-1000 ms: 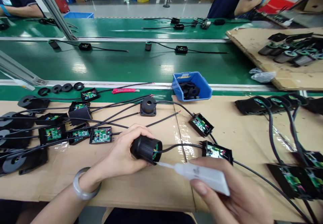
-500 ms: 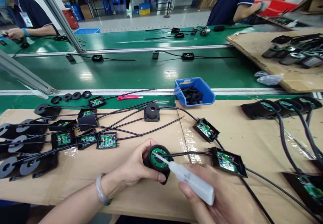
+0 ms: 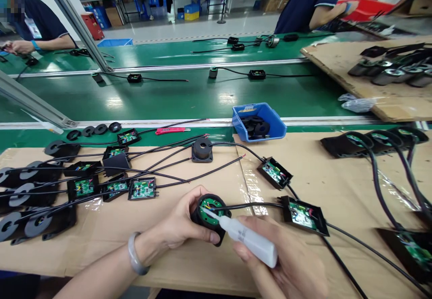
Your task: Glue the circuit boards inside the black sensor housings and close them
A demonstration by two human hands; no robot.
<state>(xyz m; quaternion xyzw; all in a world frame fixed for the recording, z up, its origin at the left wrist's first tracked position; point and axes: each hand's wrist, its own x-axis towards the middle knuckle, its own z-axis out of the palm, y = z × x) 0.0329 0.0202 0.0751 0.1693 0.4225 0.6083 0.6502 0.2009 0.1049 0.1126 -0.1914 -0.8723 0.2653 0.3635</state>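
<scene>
My left hand (image 3: 189, 220) is wrapped round a black round housing (image 3: 221, 236) with a green ring-shaped circuit board (image 3: 212, 220) inside its open top. In my right hand (image 3: 276, 249) is a white squeeze bottle (image 3: 251, 240), tilted so its thin nozzle points at the board; whether the tip touches the board I cannot tell. A black cable runs from the housing to a small black box with a circuit board (image 3: 303, 216) on the right. Behind it lies another such box (image 3: 275, 173), cabled to a black flanged housing (image 3: 202, 149).
Several black housings (image 3: 33, 195) and open circuit boxes (image 3: 142, 189) lie at left on the cardboard (image 3: 189, 263). A red utility knife (image 3: 173, 131) and a blue bin of black rings (image 3: 278, 130) stand farther back. Beyond runs a green conveyor (image 3: 168, 99). Two co-workers are across it.
The bottle in my right hand has moved slightly left, its nozzle tip shifting toward the board's left side. My left hand and the housing stay nearly still. Parts on the conveyor have shifted slightly right.
</scene>
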